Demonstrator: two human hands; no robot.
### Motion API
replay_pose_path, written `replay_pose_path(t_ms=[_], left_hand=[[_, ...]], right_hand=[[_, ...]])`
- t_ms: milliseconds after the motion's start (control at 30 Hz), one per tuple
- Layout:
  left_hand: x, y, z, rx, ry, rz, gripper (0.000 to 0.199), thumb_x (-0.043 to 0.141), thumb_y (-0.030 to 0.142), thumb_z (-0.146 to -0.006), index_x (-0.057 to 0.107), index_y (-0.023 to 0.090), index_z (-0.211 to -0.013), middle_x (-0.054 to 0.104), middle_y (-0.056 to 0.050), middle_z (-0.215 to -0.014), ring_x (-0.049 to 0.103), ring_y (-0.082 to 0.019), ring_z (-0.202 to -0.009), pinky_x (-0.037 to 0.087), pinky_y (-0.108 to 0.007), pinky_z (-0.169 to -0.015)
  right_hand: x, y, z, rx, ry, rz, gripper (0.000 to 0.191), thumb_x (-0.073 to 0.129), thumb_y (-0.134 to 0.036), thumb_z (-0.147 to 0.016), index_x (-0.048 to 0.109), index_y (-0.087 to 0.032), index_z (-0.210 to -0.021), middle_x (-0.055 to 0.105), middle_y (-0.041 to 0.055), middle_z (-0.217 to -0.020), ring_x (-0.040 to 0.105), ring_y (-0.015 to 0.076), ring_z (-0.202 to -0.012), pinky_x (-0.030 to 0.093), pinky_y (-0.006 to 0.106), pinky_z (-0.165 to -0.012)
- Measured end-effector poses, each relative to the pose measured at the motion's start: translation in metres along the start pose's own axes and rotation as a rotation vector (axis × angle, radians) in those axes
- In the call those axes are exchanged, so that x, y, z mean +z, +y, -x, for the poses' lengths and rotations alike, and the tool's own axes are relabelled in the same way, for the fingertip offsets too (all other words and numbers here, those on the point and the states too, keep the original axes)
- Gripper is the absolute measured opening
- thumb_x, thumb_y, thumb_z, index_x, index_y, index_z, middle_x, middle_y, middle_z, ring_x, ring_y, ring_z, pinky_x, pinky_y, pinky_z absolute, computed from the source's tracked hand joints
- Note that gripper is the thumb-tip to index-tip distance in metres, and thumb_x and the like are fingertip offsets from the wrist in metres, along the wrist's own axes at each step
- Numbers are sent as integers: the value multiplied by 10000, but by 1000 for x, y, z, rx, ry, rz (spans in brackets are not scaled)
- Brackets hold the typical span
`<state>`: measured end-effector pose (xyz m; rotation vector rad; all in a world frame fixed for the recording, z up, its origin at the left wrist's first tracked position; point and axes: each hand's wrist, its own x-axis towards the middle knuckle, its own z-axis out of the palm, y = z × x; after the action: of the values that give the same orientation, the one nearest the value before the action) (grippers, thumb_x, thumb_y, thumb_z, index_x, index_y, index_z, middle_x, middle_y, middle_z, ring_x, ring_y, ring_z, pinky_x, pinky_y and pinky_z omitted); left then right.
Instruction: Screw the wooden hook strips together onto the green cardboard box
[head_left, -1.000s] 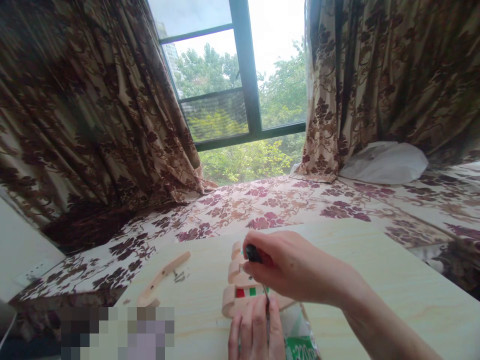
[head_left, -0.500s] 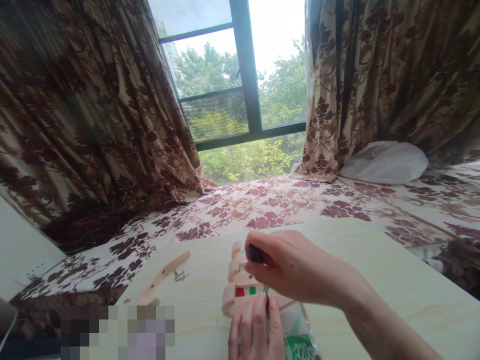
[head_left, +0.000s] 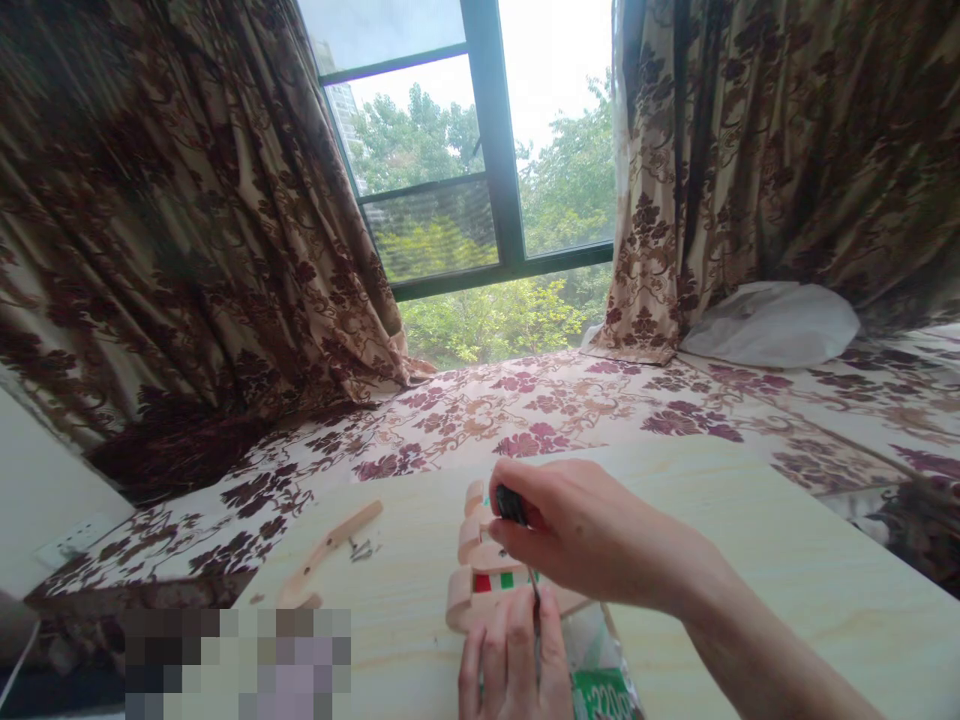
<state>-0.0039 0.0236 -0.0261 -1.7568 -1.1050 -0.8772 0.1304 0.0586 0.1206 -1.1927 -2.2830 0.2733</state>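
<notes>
My right hand is closed around the black handle of a screwdriver. Its thin shaft slants down to the fingers of my left hand, where its tip is hidden. The left fingers press on the near edge of a light wooden frame, with the shaft passing beside the index finger. The frame is made of curved-end slats, with a dark screw hole visible in one. Red, white and green patches show between the slats. My right hand covers the frame's far right part.
On the pale wooden board, a curved wooden piece lies left, beside several loose screws. A plastic packet with green print is partly under the frame. Beyond are flowered cloth, a white plastic bag and a window.
Both hands stay in nearly the same place. The screwdriver handle looks slightly turned in my right hand.
</notes>
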Motion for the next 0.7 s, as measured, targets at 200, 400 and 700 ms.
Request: replay_pose_path(t_ms=[200, 400, 700], left_hand=[[2, 3, -2, -27, 35, -6, 366, 551, 4, -683, 628, 230, -962, 693, 11, -899, 618, -160, -831, 426, -319, -776], [3, 3, 1, -25, 28, -1, 378, 561, -4, -671, 631, 233, -958, 693, 2, -891, 614, -170, -846, 423, -329, -780], [1, 2, -1, -19, 31, 2, 370, 561, 9, -687, 626, 223, -982, 692, 3, -904, 615, -165, -841, 426, -320, -777]], right_hand=[[-1, 1, -2, 48, 21, 34, 155, 488, -317, -844, 470, -187, -761, 534, -10, -641, 368, 100, -561, 235, 245, -523], [-4, -2, -1, -8, 11, -29, 114, 495, -315, -856, 508, -214, -805, 538, -35, -642, 400, 90, -567, 239, 233, -532], [-4, 0, -1, 46, 58, 3, 144, 500, -298, -851, 515, -182, -768, 514, -29, -599, 377, 84, -534, 215, 242, -514]])
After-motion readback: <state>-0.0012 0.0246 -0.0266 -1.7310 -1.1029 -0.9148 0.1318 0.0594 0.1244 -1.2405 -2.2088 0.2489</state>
